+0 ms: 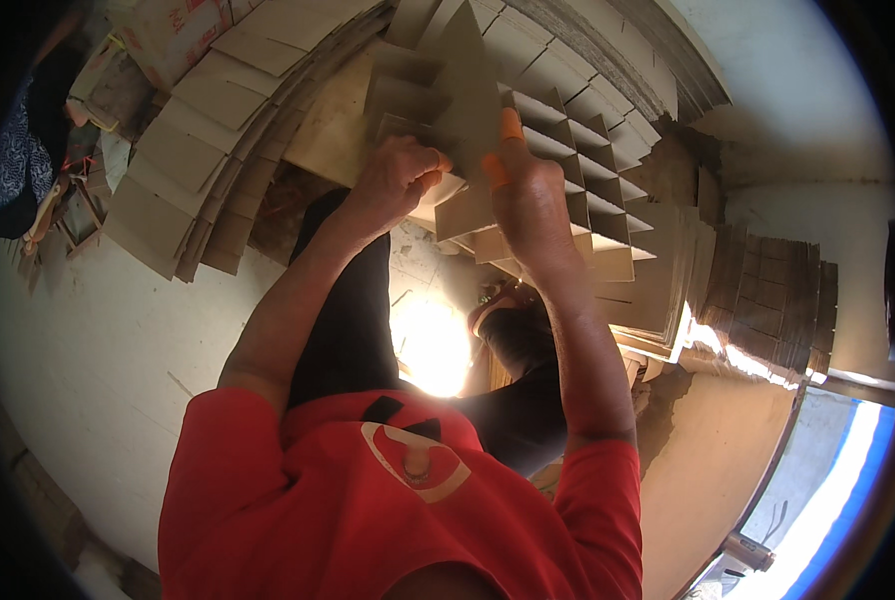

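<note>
In front of me is a cardboard divider grid [593, 185] of slotted strips crossed into square cells. A tall cardboard strip [473, 75] stands up from it between my hands. My right hand [533, 190], with orange covers on its thumb and index finger, is closed on this strip, the index finger pointing away from me along it. My left hand [398, 180] is closed at the grid's left side, its fingers curled against a strip's near end. Exactly what its fingertips pinch is partly hidden.
Stacked slotted cardboard strips [183, 155] fan out at the left, with more stacks [768, 290] at the right and far side. A printed carton [173, 40] stands at the far left. My legs are beneath the work, beside a bright patch of light [433, 345] on the floor.
</note>
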The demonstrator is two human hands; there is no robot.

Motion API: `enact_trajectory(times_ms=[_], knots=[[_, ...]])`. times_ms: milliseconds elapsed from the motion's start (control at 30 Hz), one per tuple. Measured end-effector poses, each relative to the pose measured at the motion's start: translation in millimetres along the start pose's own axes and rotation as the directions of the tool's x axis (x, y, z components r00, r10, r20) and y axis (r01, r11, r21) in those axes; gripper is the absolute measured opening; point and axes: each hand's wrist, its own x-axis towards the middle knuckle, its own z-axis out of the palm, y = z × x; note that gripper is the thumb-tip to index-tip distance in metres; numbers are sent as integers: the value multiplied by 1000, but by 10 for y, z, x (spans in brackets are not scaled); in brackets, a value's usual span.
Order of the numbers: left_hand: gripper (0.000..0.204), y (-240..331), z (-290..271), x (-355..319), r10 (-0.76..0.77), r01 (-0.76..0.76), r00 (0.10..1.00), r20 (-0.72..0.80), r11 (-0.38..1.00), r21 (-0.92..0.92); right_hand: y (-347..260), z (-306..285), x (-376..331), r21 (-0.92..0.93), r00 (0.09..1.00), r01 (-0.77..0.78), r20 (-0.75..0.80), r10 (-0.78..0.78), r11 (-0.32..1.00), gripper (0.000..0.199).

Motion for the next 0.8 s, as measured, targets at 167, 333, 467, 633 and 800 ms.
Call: enact_trajectory(times_ms=[167,333,467,633,800], knots=[[9,-10,16,-1,17,-17,1000,-15,1000,6,-47,-65,48,22,999,31,38,-32,999,26],[9,-29,19,-9,4,-4,1000,9,1000,24,-17,-52,120,22,985,-7,171,3,1000,26],[11,-22,38,36,16,-16,1000,-2,1000,12,10,16,218,165,957,-124,280,74,979,22],[14,-36,26,29,-57,57,998,32,998,26,-118,-181,497,63,860,-264,467,205,963,20],[15,7,47,59,-69,67,996,55,997,36,18,-32,359,50,896,-174,422,137,984,30]])
